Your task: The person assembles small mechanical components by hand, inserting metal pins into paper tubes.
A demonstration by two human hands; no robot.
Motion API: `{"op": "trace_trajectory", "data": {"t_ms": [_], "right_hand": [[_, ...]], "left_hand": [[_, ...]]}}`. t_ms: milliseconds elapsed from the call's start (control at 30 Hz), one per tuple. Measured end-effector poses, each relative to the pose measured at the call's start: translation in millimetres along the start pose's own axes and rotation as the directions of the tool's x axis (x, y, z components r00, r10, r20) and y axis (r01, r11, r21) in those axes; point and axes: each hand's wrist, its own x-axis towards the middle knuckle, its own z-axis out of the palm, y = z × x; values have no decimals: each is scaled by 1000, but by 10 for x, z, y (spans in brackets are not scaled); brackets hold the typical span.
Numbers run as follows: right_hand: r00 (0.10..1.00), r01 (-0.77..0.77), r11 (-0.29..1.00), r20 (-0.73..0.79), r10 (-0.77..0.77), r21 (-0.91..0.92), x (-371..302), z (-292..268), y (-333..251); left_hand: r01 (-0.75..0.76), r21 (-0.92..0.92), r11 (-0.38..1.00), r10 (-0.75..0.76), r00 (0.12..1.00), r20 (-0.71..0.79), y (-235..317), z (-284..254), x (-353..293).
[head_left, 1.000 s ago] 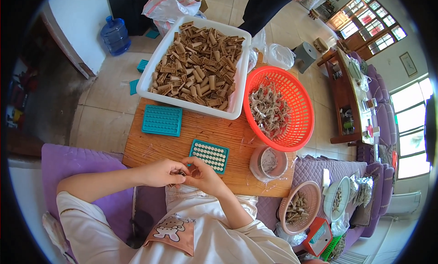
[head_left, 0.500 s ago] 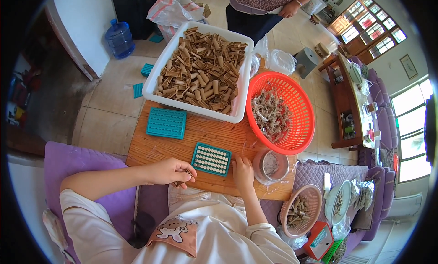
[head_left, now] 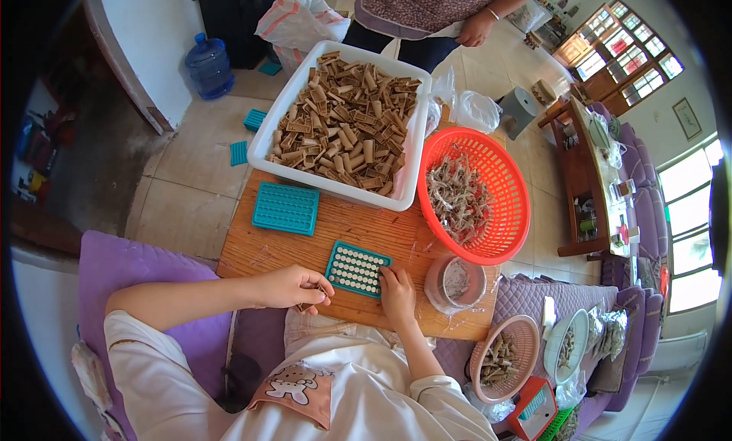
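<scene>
Small brown piece [head_left: 304, 307] gripped in left hand [head_left: 299, 287], held near the table's front edge. Right hand [head_left: 398, 294] placed at the right end of a teal tray [head_left: 353, 288]; whether anything is pinched there can't be told. Tray filled with rows of white discs [head_left: 357, 267]. Second teal tray [head_left: 286, 208] laid farther back-left on the wooden table [head_left: 339, 226]. White bin [head_left: 328, 183] heaped with brown trough-shaped pieces [head_left: 347, 128]. Red basket [head_left: 509, 204] set just beside it, part-filled with pale stringy material [head_left: 460, 197]. Clear tub [head_left: 474, 292] positioned right of the right hand. Patterned apron [head_left: 431, 10] worn by a person beyond the bin.
</scene>
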Motion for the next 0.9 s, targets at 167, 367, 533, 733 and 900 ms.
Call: {"op": "trace_trajectory", "data": {"t_ms": [167,367,533,733,900], "right_hand": [[1000,14,1000,-23,-13,26,25,7,9],[996,-64,998,55,63,21,71,-18,22],[995,-74,997,75,72,28,143,-20,40],[969,-47,994,237,70,-102,284,-40,27],[982,-12,999,188,20,-47,203,-71,45]], "left_hand": [[5,-15,1000,-5,1000,2,-30,-9,9],[6,2,1000,-6,1000,-6,-36,-12,20],[1,15,1000,-1,1000,-1,-48,-17,27],[-26,18,999,27,1000,-8,-52,-11,14],[-85,-80,993,80,995,-64,16,13,-8]]}}
